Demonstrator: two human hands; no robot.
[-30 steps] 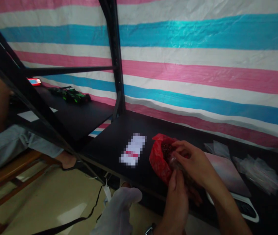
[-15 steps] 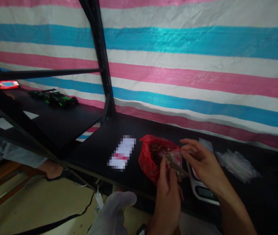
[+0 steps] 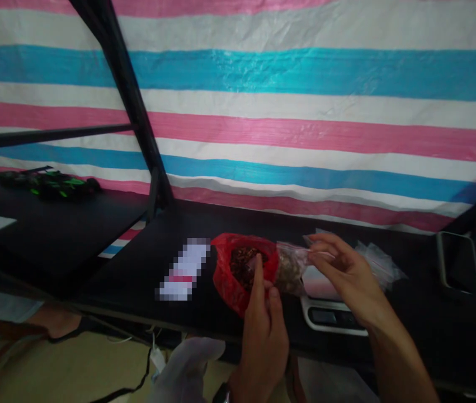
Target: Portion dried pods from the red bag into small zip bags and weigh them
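My right hand [image 3: 342, 268] pinches the top of a small clear zip bag [image 3: 290, 268] filled with pale brownish bits, which hangs beside the red bag. My left hand [image 3: 265, 324] is over the near right rim of an open red plastic bag [image 3: 226, 274]. Its fingers are stretched out, the index finger pointing into dark brown dried flakes [image 3: 244, 260]. A small pinkish, see-through patch shows by that fingertip; I cannot make out what it is. Under my right hand lies a digital scale [image 3: 330, 316] with a pale top, partly hidden.
Clear plastic bags [image 3: 380, 266] lie right of the scale, and a phone [image 3: 458, 263] farther right. A blurred-out paper [image 3: 185, 268] lies left of the red bag. A black metal post [image 3: 131, 106] rises at left, beyond it a green-black model car [image 3: 57, 182]. A person's leg [image 3: 59, 322] shows lower left.
My left hand has left the zip bag and moved over the red bag's opening. The right hand keeps the zip bag's top. The view has turned right, bringing the phone fully in.
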